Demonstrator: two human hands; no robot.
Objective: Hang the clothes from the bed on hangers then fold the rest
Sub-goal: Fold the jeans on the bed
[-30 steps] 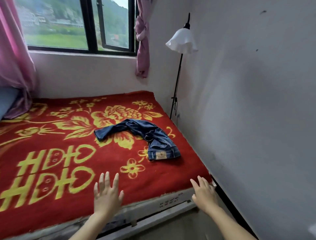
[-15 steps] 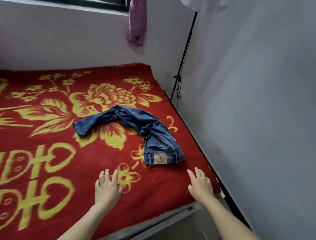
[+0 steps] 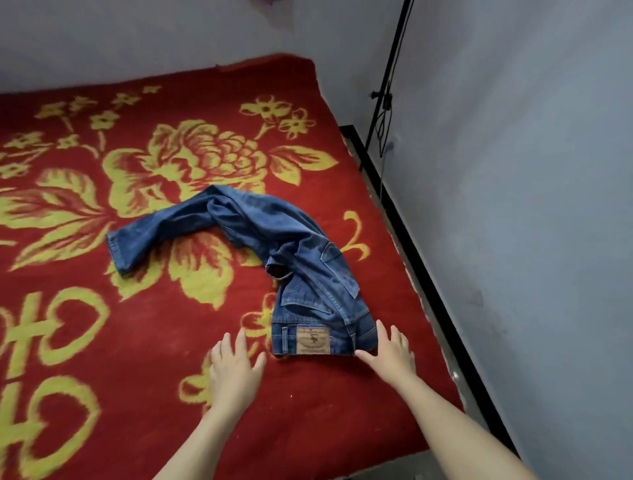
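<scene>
Step judged: reaching for jeans (image 3: 301,270) on bed (image 3: 102,342). Left grip (image 3: 236,368) and right grip (image 3: 390,353) flat-fingered, holding nothing. Next: pinch waistband (image 3: 313,341) corners.

Back wall (image 3: 137,41): plain, pale grey-white, unmarked where visible. Right wall (image 3: 548,171): same finish, with faint dark smudges (image 3: 478,298) low down. The two meet in a corner behind the bed (image 3: 454,377), which sits hard into that corner. Bed covered by a red blanket (image 3: 144,342) with yellow flowers and large yellow characters. A dark strip (image 3: 440,308) runs between bed edge and right wall. A thin black pole (image 3: 389,68) stands in the corner, tilted in this wide view, with a cable (image 3: 383,116) hanging beside it. Scrap of pink fabric (image 3: 274,2) at top edge. Light soft and even.
</scene>
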